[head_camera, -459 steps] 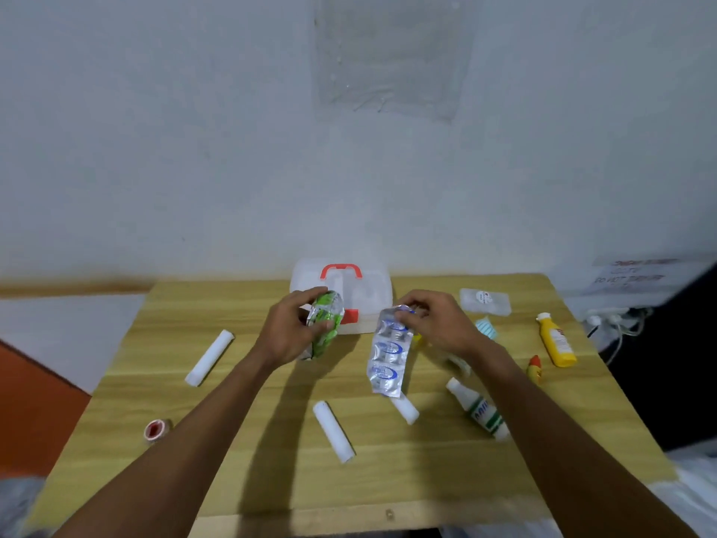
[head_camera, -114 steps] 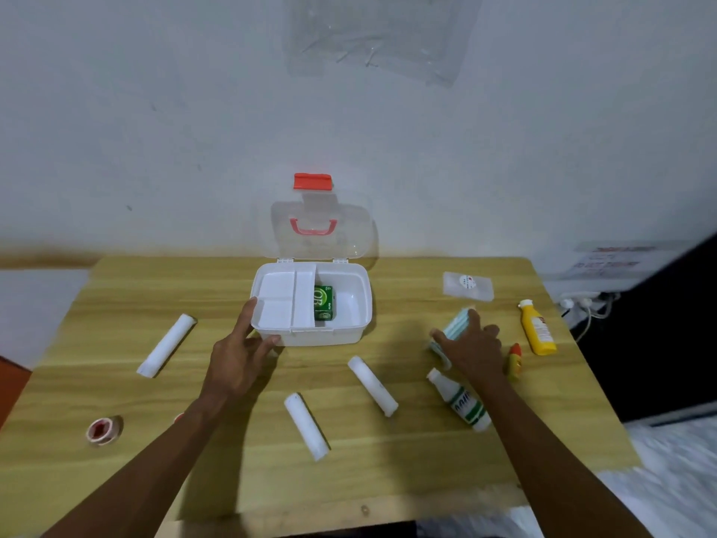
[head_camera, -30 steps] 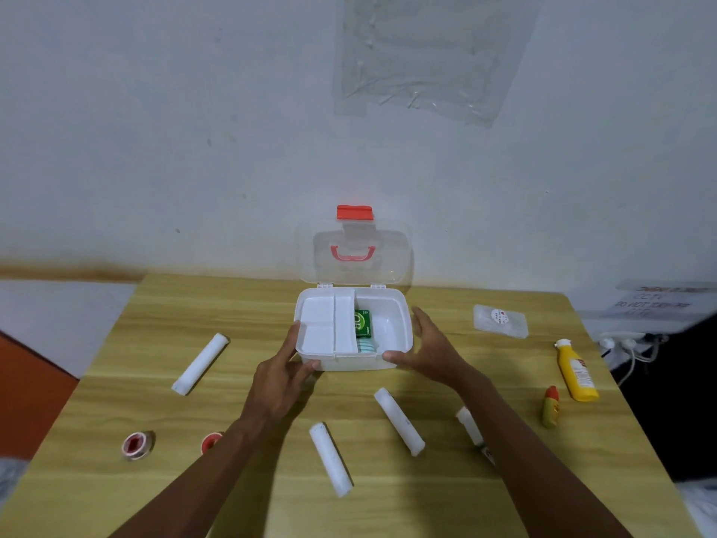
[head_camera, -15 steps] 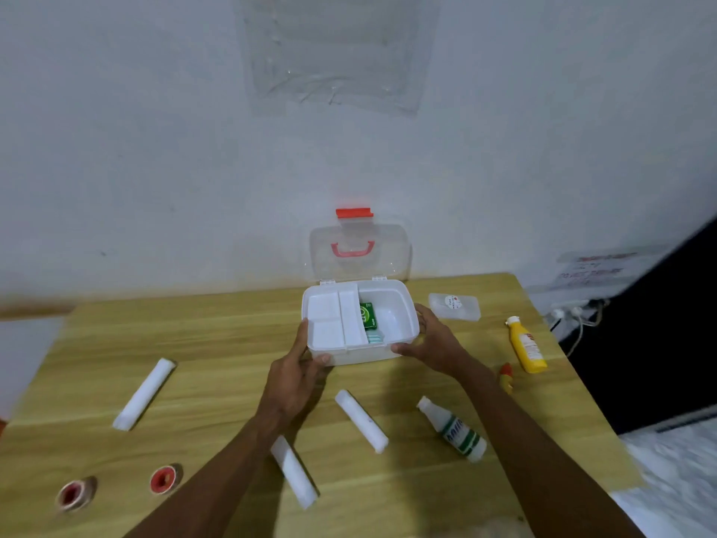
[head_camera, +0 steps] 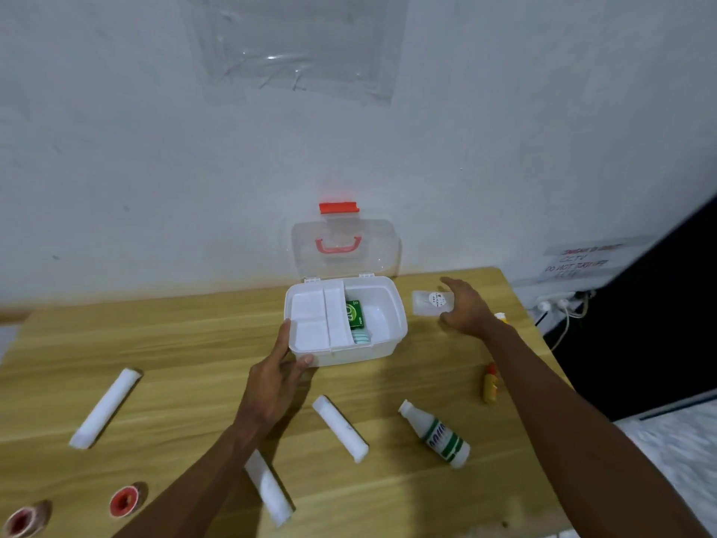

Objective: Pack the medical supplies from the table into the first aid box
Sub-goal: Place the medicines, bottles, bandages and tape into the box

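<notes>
Near the tabletop's (head_camera: 163, 343) front edge lie two red-cored tape rolls (head_camera: 123, 500) and three white gauze rolls (head_camera: 340, 428), long axes slanted. A white bottle (head_camera: 436, 434) with a green label, writing unreadable, points its cap toward the far-left. The left hand (head_camera: 276, 376) grips the first aid box's (head_camera: 382, 304) front-left corner. Farther back, the right hand (head_camera: 465, 310) hovers spread wide over a clear packet (head_camera: 426, 302) at the far right edge.

A yellow bottle (head_camera: 500, 316) is almost wholly hidden behind the right hand (head_camera: 463, 308). One bandage roll (head_camera: 268, 488) is partly covered by the left forearm. A tape roll (head_camera: 23, 521) is blurred at the lower left edge. The wall notice (head_camera: 582, 261) cannot be read in full.
</notes>
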